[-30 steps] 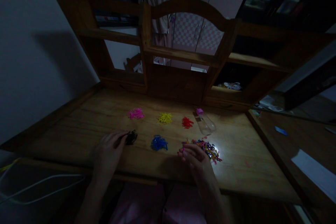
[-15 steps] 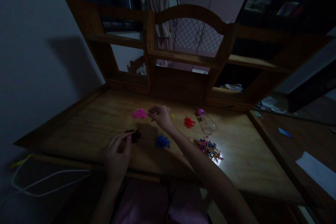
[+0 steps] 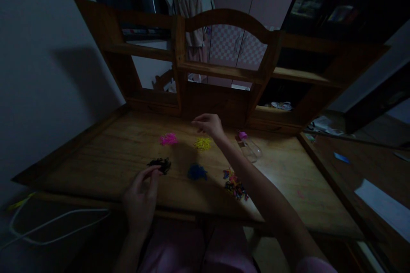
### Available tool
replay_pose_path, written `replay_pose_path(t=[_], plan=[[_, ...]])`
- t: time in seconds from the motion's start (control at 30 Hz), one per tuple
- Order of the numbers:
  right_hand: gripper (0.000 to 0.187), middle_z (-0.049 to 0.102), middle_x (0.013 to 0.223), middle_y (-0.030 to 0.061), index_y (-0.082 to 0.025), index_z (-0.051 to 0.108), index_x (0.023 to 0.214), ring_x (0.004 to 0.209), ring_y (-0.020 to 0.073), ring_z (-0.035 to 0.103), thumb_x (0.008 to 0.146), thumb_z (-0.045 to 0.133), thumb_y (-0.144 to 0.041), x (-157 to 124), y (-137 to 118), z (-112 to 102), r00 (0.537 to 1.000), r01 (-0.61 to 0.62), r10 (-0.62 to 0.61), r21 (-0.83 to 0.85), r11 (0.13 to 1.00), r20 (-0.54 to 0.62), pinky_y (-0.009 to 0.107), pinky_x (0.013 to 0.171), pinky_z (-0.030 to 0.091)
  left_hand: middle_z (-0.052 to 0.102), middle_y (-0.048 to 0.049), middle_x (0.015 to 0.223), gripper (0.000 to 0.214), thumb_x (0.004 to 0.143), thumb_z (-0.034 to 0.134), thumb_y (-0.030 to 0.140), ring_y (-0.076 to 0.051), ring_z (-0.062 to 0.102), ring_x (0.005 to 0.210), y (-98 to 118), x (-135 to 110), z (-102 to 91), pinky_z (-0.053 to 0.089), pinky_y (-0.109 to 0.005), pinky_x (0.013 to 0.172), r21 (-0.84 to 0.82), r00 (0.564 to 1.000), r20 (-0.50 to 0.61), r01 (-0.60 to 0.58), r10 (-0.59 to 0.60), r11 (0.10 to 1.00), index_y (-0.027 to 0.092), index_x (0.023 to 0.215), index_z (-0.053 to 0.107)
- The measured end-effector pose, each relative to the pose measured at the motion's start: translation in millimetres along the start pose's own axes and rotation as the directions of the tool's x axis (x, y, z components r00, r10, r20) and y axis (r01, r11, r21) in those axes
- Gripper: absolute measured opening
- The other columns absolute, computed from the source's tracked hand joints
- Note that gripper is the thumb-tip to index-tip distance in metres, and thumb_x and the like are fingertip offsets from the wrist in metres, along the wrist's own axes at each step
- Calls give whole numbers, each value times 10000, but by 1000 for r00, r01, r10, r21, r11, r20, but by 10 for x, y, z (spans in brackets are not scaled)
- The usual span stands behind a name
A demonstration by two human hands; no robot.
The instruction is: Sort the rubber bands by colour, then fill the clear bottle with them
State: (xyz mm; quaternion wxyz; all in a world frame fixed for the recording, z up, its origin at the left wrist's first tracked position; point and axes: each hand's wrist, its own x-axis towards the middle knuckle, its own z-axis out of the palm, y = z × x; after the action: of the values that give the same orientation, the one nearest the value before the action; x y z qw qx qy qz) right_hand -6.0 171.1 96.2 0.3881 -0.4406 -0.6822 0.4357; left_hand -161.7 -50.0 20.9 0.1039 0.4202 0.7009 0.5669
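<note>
L hand [image 3: 141, 196], lower left of ctr, has thumb & fingertips nearly together at the black bits [image 3: 163, 165]; can't see if it grips any. Mixed pile [image 3: 236, 187], lower right of ctr, is partly hidden by R forearm [image 3: 265, 185]; blue bits [image 3: 197, 172] lie lower ctr. Farther back, mid-frame: yellow bits [image 3: 202, 143], pink bits [image 3: 168, 139], clear bottle [image 3: 256, 150] at right. R hand [image 3: 209, 126] hovers past yellow, fingers curled in, hold unclear. Step looks like colour sorting; next move prob. needs a light pinch.
</note>
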Motion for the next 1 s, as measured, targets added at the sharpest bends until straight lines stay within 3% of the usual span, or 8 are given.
replay_pose_path(t=[0.1,0.2,0.33,0.4,0.5,0.6,0.7,1.0], plan=[[276,710,700,48,-143,719,828,552,142,633,730,722,-401,-377,-113,-625,980,134,-125,49,990,-152,221,474,462,684,-33,1016,235,877,541,378,-215,626,1003,140,-37,25,462,-335,926,-24,997,70,-23,25,999,219,1017,644],[247,701,694,38,-165,724,830,572,146,631,758,700,-400,-923,-135,-1158,981,119,-128,-69,991,-145,234,502,472,665,-24,1041,184,886,543,346,-202,613,1006,297,-139,123,456,-318,913,-25,969,229,-89,93,996,233,993,641],[197,715,753,54,-192,738,835,630,181,654,815,653,-368,-1695,42,-1492,994,-21,-9,-260,965,-112,278,566,495,655,-20,1017,147,909,517,286,-180,609,986,473,-326,433,460,-297,896,-72,848,471,-238,244,968,245,974,642],[203,718,772,62,-201,738,844,675,204,666,817,650,-382,-2039,198,-1493,970,-83,16,-266,961,-243,303,612,510,651,-17,1017,159,920,495,252,-165,613,969,533,-395,647,471,-282,876,-105,762,580,-283,290,953,249,983,641],[242,713,803,60,-202,722,895,708,207,657,824,637,-417,-2481,452,-1380,874,-207,97,-183,961,-476,299,633,509,631,-18,1064,209,923,468,181,-156,598,1001,602,-426,970,468,-283,905,-140,644,682,-349,346,927,248,1036,630],[291,688,780,43,-180,701,928,714,192,636,838,616,-444,-2805,669,-1243,746,-323,197,-87,942,-636,267,636,489,604,-31,1093,277,919,441,123,-167,564,1056,668,-400,1208,449,-314,959,-152,580,715,-416,391,896,237,1106,610],[317,675,791,30,-177,686,957,732,185,624,843,602,-460,-2960,795,-1154,672,-343,225,-28,939,-705,247,637,475,591,-40,1088,332,905,432,79,-180,541,1062,727,-372,1320,447,-328,960,-161,522,743,-469,419,868,237,1140,604],[261,638,712,2,-186,670,935,601,135,568,859,595,-424,-2918,841,-1086,733,-289,207,-21,957,-648,220,574,447,589,-57,1018,333,881,459,74,-202,517,1016,730,-329,1512,433,-341,930,-75,423,822,-583,381,809,227,1122,631]])
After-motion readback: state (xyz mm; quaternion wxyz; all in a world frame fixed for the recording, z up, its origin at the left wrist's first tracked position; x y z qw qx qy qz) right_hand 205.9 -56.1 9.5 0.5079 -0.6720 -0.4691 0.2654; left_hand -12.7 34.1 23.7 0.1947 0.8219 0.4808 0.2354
